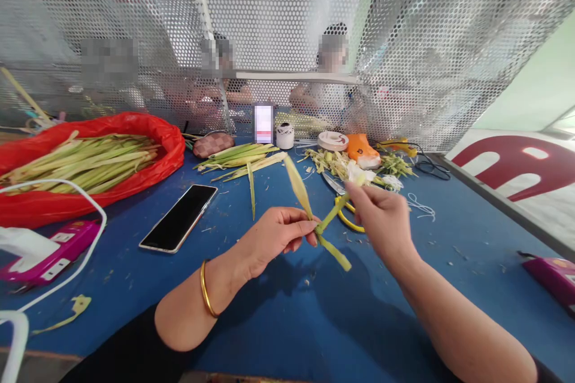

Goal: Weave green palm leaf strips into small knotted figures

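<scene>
My left hand (274, 236) pinches a yellow-green leaf strip (300, 191) where it folds, above the blue table (278, 323). One end of the strip rises toward the back and another end hangs down to the right. My right hand (381, 215) is closed on a thin green end of the same strip, pulled up to the right. Under the right hand lie scissors with yellow handles (348, 218), partly hidden.
A red bag (171, 149) of green leaf strips sits at the left. A black phone (179, 216) lies near the left hand. Loose strips (238, 158), leaf scraps (332, 163), tape rolls (332, 140), an orange tool (362, 149) and pink devices (58, 248) lie around. People sit behind a perforated metal screen (426, 42).
</scene>
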A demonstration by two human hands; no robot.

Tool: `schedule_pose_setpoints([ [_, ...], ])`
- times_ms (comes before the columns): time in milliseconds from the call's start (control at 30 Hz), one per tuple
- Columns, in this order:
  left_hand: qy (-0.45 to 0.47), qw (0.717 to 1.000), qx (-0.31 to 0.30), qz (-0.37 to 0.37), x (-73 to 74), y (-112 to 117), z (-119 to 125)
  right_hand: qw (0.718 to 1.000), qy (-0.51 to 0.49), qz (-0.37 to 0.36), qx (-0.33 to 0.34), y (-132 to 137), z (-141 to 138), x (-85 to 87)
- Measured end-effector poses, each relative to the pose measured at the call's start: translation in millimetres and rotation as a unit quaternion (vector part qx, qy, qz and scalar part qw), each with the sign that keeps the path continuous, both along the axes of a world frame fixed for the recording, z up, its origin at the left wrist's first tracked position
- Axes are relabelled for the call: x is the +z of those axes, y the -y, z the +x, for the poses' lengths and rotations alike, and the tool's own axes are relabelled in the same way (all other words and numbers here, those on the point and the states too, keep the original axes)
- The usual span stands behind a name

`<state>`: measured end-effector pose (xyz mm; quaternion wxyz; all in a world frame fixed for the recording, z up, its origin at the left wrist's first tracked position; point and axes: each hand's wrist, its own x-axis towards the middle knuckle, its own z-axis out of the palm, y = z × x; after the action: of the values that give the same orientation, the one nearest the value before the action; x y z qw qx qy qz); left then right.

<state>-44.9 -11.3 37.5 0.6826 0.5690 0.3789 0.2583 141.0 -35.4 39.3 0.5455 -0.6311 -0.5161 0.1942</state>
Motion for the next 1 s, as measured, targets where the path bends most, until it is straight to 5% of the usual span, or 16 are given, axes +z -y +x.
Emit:
schedule_pose_setpoints([
  [67,-0.015,1.0,-0.019,0.002,2.8,1,-1,0.983,0.137,0.111,-0.041,4,4,6.8],
  [133,-0.024,0.999,-0.038,0.004,3.8,3,0,0.971,0.186,0.139,0.054,6,3,10.7],
  [200,-0.032,0.998,-0.052,0.011,2.8,5,2,0.966,0.142,0.064,0.205,6,-1,9.9],
  [267,-0.047,0.997,-0.058,0.029,0.5,7,4,0.956,0.061,-0.022,0.286,5,-7,5.4],
  [600,-0.098,0.987,-0.106,0.073,2.2,17,7,0.987,-0.017,-0.017,0.16,13,-24,-9.0],
  [1000,-0.041,0.992,-0.116,-0.035,0.9,19,9,0.983,-0.005,-0.003,0.184,13,-29,-14.5],
])
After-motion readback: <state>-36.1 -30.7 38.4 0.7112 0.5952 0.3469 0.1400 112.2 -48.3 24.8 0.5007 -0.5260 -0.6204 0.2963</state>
